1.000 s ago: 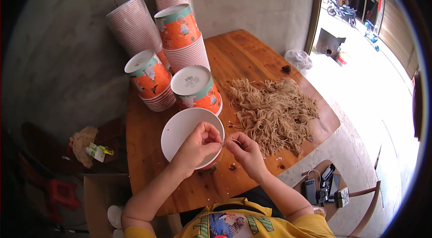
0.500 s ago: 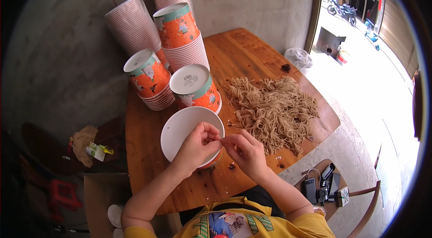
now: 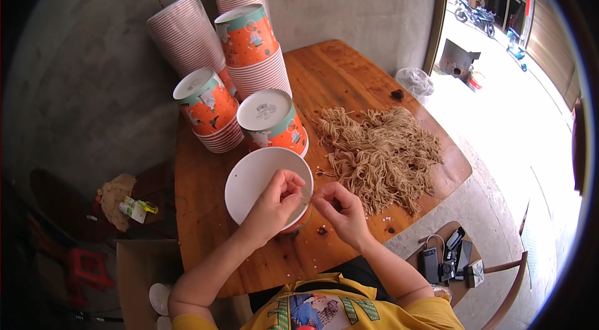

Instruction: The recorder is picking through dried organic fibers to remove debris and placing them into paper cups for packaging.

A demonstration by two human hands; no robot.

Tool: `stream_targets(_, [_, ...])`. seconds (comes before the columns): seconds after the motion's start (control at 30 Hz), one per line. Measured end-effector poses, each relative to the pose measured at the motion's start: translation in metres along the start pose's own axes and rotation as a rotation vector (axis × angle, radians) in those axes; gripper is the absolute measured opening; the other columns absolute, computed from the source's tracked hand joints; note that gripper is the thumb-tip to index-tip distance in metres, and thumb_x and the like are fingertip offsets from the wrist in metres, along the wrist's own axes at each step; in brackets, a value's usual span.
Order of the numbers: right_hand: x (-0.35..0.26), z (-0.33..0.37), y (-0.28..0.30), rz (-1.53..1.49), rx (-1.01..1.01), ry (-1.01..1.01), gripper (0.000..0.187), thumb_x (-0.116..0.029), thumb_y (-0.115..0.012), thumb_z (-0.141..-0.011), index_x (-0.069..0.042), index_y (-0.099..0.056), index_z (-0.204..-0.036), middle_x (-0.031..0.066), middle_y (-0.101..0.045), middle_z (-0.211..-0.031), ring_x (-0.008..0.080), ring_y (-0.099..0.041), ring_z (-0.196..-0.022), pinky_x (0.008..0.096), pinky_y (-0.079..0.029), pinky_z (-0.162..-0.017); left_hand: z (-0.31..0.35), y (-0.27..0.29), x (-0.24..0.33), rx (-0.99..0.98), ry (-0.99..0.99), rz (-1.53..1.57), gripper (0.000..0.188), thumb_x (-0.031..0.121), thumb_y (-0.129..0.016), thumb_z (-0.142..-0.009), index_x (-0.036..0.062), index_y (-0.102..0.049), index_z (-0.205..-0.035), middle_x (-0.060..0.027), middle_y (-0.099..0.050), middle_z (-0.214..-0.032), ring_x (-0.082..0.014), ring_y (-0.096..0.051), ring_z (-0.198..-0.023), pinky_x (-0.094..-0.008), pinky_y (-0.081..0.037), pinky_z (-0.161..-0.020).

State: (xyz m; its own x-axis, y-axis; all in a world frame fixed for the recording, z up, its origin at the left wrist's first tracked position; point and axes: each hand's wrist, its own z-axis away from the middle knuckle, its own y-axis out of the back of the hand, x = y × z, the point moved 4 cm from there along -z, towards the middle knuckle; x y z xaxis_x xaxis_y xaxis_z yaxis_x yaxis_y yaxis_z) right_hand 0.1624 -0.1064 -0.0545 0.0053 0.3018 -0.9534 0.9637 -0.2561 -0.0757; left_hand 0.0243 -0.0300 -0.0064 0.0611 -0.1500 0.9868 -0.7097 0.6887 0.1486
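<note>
Over the rim of an upright white-lined paper bucket [image 3: 244,179], my two hands face each other with their fingertips pinched. My left hand [image 3: 272,204] is closed, curled above the bucket's opening. Just past the rim, my right hand [image 3: 343,210] is closed as well, thumb against forefinger. A thin pale strand seems to run across the small gap between the fingertips; its ends are hidden in the fingers. To the right of my hands lies a loose heap of tan, yarn-like strands [image 3: 382,154] on the wooden table [image 3: 315,74].
Upside-down orange paper buckets [image 3: 265,111] and tall nested stacks [image 3: 187,33] stand behind the open bucket. A cardboard box [image 3: 140,267] is at lower left. On the right, a chair [image 3: 465,292] holds a phone and small devices. A clear plastic bag [image 3: 415,80] sits beyond the table.
My hands have drawn slightly apart, the right one moving a little to the right, so a small gap shows between the fingertips. The rest looks the same.
</note>
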Motion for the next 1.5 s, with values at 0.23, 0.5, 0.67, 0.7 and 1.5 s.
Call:
stream_targets(0.23, [0.010, 0.001, 0.006, -0.470, -0.083, -0.176, 0.011, -0.012, -0.061, -0.096, -0.006, -0.058, -0.105, -0.0069, -0.055, -0.086, 0.0010, -0.049, -0.078, 0.0186, -0.041, -0.070, -0.001, 0.004, -0.007, 0.055, 0.012, 0.022, 0.014, -0.002, -0.051, -0.091, 0.0030, -0.047, -0.103, -0.0013, -0.050, -0.096, -0.0081, -0.050, -0.088, -0.0239, -0.043, -0.082])
stream_targets(0.5, [-0.029, 0.001, 0.010, 0.435, 0.027, 0.053, 0.025, -0.019, -0.075, -0.085, -0.007, -0.063, -0.103, -0.0042, -0.042, -0.057, 0.0047, -0.034, -0.051, 0.0246, -0.032, -0.046, -0.007, 0.001, -0.009, 0.055, -0.072, -0.089, 0.012, 0.001, -0.054, -0.092, 0.0042, -0.047, -0.102, -0.0001, -0.050, -0.090, -0.0081, -0.050, -0.081, -0.0236, -0.045, -0.076])
stream_targets(0.67, [-0.036, 0.003, -0.002, 0.734, 0.010, 0.380, 0.013, -0.020, -0.069, -0.085, -0.011, -0.067, -0.094, 0.0058, -0.064, -0.067, 0.0216, -0.064, -0.057, 0.0328, -0.052, -0.053, 0.002, 0.002, -0.004, 0.089, -0.083, -0.248, 0.010, 0.002, -0.053, -0.093, 0.0040, -0.047, -0.100, -0.0022, -0.051, -0.087, -0.0093, -0.051, -0.076, -0.0264, -0.046, -0.069])
stream_targets(0.7, [-0.034, 0.003, 0.001, 0.750, 0.032, 0.375, 0.013, -0.020, -0.069, -0.085, -0.011, -0.067, -0.094, 0.0058, -0.064, -0.067, 0.0216, -0.064, -0.057, 0.0328, -0.052, -0.053, 0.004, 0.000, 0.001, 0.091, -0.129, -0.335, 0.009, 0.002, -0.053, -0.093, 0.0034, -0.046, -0.100, -0.0041, -0.052, -0.086, -0.0118, -0.052, -0.075, -0.0284, -0.046, -0.069])
stream_targets(1.5, [-0.058, -0.051, -0.032, 0.863, -0.486, 0.374, 0.013, -0.022, -0.065, -0.088, -0.010, -0.062, -0.093, 0.0109, -0.067, -0.073, 0.0311, -0.067, -0.068, 0.0408, -0.053, -0.061, 0.066, 0.049, 0.022, -0.021, -0.521, -1.064, 0.012, 0.012, -0.069, -0.080, 0.0093, -0.062, -0.089, -0.0041, -0.058, -0.088, -0.0251, -0.056, -0.091, -0.0419, -0.041, -0.091])
